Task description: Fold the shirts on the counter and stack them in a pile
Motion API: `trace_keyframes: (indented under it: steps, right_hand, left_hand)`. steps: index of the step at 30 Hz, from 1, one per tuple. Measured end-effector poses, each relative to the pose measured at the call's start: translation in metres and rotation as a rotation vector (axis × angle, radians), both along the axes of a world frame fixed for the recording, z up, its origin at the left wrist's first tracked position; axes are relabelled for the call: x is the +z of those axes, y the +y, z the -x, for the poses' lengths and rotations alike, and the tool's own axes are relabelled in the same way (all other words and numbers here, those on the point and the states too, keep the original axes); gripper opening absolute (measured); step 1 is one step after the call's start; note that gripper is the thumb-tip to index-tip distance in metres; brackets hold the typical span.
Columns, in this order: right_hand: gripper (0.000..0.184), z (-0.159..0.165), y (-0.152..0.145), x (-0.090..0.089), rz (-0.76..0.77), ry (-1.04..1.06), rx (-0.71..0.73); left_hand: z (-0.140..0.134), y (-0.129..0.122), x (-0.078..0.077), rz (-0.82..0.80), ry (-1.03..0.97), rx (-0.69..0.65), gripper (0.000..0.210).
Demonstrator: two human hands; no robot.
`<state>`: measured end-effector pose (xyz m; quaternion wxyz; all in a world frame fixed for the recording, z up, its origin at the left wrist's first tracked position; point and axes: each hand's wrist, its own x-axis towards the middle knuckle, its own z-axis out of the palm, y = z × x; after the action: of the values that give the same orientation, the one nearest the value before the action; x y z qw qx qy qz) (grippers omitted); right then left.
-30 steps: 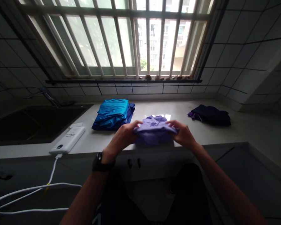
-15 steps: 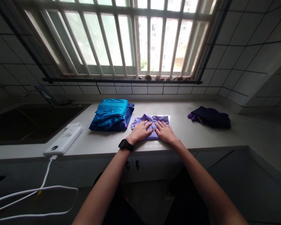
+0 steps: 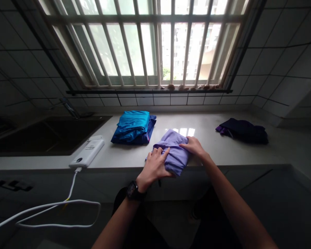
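Observation:
A folded lavender garment is tilted up at the counter's front edge, its near end raised off the surface. My left hand grips its left and near side, the thumb underneath and the fingers over the top. At the right edge, my right hand holds it with fingers wrapped round the side. A folded stack of blue clothes, teal on top and navy below, lies to the left. Far to the right lies a dark navy and purple folded garment.
A white power bank with a white cable sits near the front edge at left, the cable hanging down. Behind it is a dark sink with a faucet. A barred window is above the counter.
My hands went from lying flat on the lavender garment to gripping its sides. The garment has turned and its near end has lifted. The view shifted slightly.

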<state>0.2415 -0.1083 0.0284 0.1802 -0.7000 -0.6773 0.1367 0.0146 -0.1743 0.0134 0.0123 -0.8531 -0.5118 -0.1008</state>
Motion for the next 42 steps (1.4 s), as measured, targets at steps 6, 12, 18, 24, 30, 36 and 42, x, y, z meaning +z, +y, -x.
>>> trace_keyframes:
  steps: [6, 12, 18, 24, 30, 36, 42]
  right_hand:
    - [0.014, 0.025, 0.01, 0.014, 0.018, 0.399, 0.177]
    - [0.03, 0.081, 0.048, 0.085, -0.261, 0.675, 0.378]
    - [0.051, 0.159, 0.113, 0.134, -0.597, 0.377, 0.148]
    - [0.043, 0.171, 0.094, 0.059, -0.429, 0.267, 0.389]
    - [0.053, 0.168, 0.079, 0.009, -0.426, 0.168, 0.522]
    - [0.063, 0.189, 0.078, 0.003, -0.311, 0.104, 0.508]
    - [0.046, 0.144, 0.058, 0.008, -0.32, 0.216, 0.601]
  left_hand:
    - [0.027, -0.017, -0.031, -0.34, -0.024, -0.174, 0.048]
    - [0.086, 0.018, 0.031, -0.709, -0.132, -0.065, 0.044]
    - [0.127, 0.108, 0.107, -0.585, -0.099, 0.276, 0.046]
    - [0.136, 0.142, 0.035, -0.307, -0.135, 0.263, 0.071]
    - [0.134, 0.143, -0.011, -0.49, -0.258, 0.306, 0.06]
    - [0.135, 0.143, -0.007, -0.487, -0.24, 0.323, 0.057]
    - [0.137, 0.142, -0.008, -0.462, -0.272, 0.301, 0.058]
